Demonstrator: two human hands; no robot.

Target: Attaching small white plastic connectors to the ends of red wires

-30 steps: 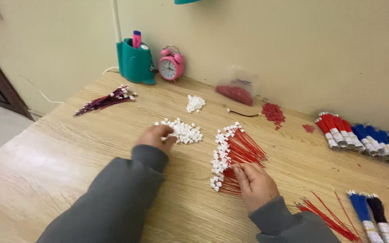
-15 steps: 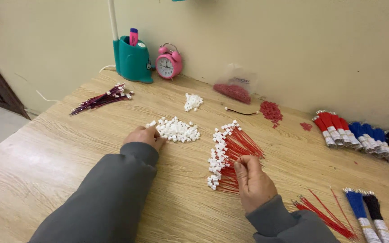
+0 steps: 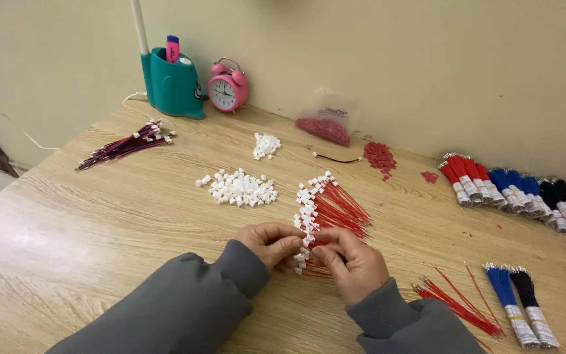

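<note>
Head view: a white connector (image 3: 306, 241) at the near end of the red wires (image 3: 333, 211) is pinched between the fingertips of the left hand (image 3: 274, 242) and the right hand (image 3: 354, 260), both closed together on it; how much of the grip belongs to each hand cannot be told. The red wires are fanned out on the worktop (image 3: 86, 216) near its middle, with a row of white connectors along their left side. A pile of loose connectors (image 3: 240, 187) is laid just to the left, and a smaller pile (image 3: 266, 145) further back. Bare red wires (image 3: 453, 303) are spread near the front right edge, beside blue and black bundles (image 3: 519, 308). At the back edge, a pink clock (image 3: 227, 90) and a teal holder (image 3: 171, 84) are stood against the wall.
</note>
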